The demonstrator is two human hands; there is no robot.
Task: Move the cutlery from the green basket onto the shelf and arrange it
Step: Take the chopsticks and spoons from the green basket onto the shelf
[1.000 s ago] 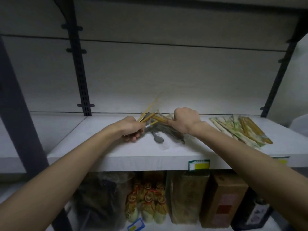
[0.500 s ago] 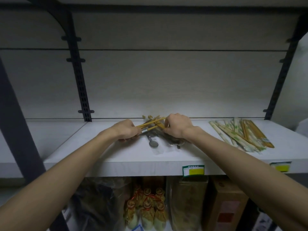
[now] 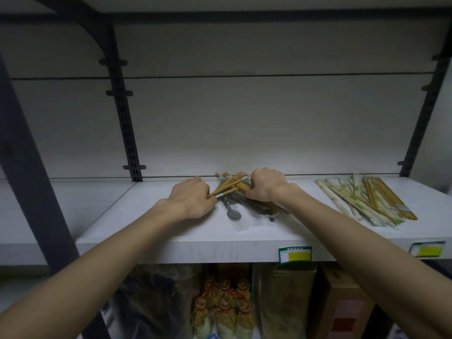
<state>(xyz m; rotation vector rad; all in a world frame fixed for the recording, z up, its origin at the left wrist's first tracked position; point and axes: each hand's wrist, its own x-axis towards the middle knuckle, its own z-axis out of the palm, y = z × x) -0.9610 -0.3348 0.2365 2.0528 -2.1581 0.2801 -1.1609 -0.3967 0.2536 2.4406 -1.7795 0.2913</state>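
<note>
Step in hand: judged to be sorting the tangled cutlery pile (image 3: 241,192) on the shelf (image 3: 171,231) into a tidy group.
Left hand (image 3: 193,200): closed, pinching the near ends of several wooden-handled pieces (image 3: 226,188) at the left of the pile.
Right hand (image 3: 265,183): curled shut over the right side of the same pile, knuckles up; exactly which pieces it grips is hidden.
Cutlery: mid-shelf between the two hands; handles fan out and cross toward the far wall, and a wrapped metal spoon (image 3: 233,214) lies bowl-near, just beside the left hand.
Done pile: wrapped chopsticks (image 3: 359,199) lie roughly parallel, well apart at the right of the shelf.
Green basket: not in view.
Doing it well: gather the crossed handles until they lie parallel, tap the ends even against the shelf, then lay them down pointing the same way as the right-hand pile.
Care: the clear wrappers look slippery, so loose pieces may slide toward the near edge; keep the bundle low and well back.
</note>
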